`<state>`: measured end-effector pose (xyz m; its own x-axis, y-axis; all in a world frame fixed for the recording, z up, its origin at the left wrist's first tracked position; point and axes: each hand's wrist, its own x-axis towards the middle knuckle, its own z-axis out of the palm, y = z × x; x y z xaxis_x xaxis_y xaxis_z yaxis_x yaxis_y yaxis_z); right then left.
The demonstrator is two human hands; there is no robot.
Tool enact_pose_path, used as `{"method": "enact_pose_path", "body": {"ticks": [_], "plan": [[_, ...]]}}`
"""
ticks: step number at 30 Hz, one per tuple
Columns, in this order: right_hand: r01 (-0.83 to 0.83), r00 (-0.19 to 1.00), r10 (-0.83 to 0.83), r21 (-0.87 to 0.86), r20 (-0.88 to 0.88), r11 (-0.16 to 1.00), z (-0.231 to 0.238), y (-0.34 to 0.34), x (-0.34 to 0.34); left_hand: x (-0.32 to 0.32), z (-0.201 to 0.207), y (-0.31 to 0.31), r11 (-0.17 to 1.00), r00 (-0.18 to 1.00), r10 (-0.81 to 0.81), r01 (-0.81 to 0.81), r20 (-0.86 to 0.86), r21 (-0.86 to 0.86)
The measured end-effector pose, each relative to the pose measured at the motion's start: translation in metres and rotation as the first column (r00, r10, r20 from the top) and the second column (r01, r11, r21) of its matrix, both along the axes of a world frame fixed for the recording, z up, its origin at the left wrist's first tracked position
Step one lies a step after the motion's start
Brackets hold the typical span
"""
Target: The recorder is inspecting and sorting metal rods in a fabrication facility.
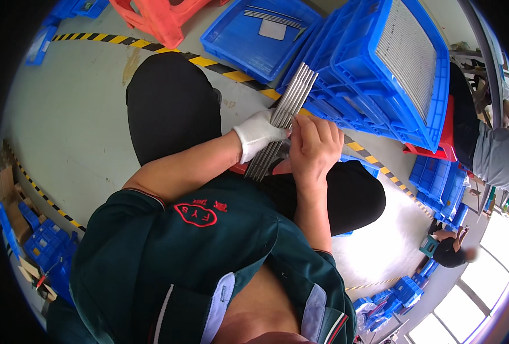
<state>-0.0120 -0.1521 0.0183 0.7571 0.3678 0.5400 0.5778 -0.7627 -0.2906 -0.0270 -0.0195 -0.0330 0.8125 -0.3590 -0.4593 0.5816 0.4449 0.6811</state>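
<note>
A bundle of several thin, shiny metal rods (294, 94) slants across above my lap, its far end pointing up and to the right. My left hand (260, 133), in a white glove, is closed around the middle of the bundle. Close against the rods on the right side is my bare right hand (316, 143), with its fingers curled and thumb drawn in. What its fingertips pinch, if anything, is hidden behind the hand. Below the gloved hand the near ends of the rods come out over my lap.
Ahead on the floor lies a shallow blue tray (237, 43) with a few rods and a white card. Right of it stand stacked blue crates (352, 69), the top one full of rods (406, 57). A red stool (163, 23) is beyond. Other people sit at right.
</note>
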Motion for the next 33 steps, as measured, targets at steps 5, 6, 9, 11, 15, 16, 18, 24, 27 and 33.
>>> {"method": "enact_pose_path", "body": {"ticks": [5,6,9,11,15,16,18,24,27,33], "plan": [[-0.009,1.000,0.009,0.023,0.008,1.000,-0.006,-0.001,0.002,-0.001,0.010,0.005,0.995,0.997,-0.021,0.013,-0.077,-0.100],[-0.001,1.000,0.001,0.087,-0.004,0.996,-0.003,-0.001,0.001,-0.002,0.005,0.005,0.993,0.995,-0.015,0.003,-0.094,-0.121],[0.007,0.999,0.004,0.223,-0.049,0.975,0.001,-0.004,0.000,-0.002,0.008,0.006,0.978,0.995,-0.015,-0.007,-0.102,-0.210],[0.117,0.964,-0.019,0.358,-0.266,0.926,-0.004,-0.006,0.001,-0.002,0.008,0.006,0.961,0.996,-0.021,-0.005,-0.091,-0.277],[0.114,0.956,0.008,0.398,-0.292,0.910,-0.007,-0.003,0.001,-0.002,0.004,0.007,0.960,0.992,-0.053,0.019,-0.116,-0.280],[0.115,0.957,0.006,0.397,-0.292,0.911,-0.008,-0.004,0.001,-0.002,0.005,0.007,0.948,0.990,-0.065,0.022,-0.127,-0.316],[0.063,0.972,0.023,0.350,-0.236,0.935,-0.009,-0.005,0.002,-0.002,0.004,0.007,0.948,0.991,-0.062,0.021,-0.120,-0.317],[-0.027,0.999,0.028,0.056,-0.020,0.998,0.004,0.000,0.001,-0.001,0.007,0.007,0.972,0.994,-0.053,0.029,-0.095,-0.232],[-0.027,0.999,0.029,0.076,-0.026,0.997,0.002,-0.003,0.001,-0.001,0.005,0.006,0.978,0.996,-0.049,0.031,-0.079,-0.208],[0.004,0.998,0.003,0.108,-0.063,0.994,-0.002,-0.004,0.000,-0.001,0.005,0.004,0.984,0.997,-0.043,0.031,-0.062,-0.174]]}}
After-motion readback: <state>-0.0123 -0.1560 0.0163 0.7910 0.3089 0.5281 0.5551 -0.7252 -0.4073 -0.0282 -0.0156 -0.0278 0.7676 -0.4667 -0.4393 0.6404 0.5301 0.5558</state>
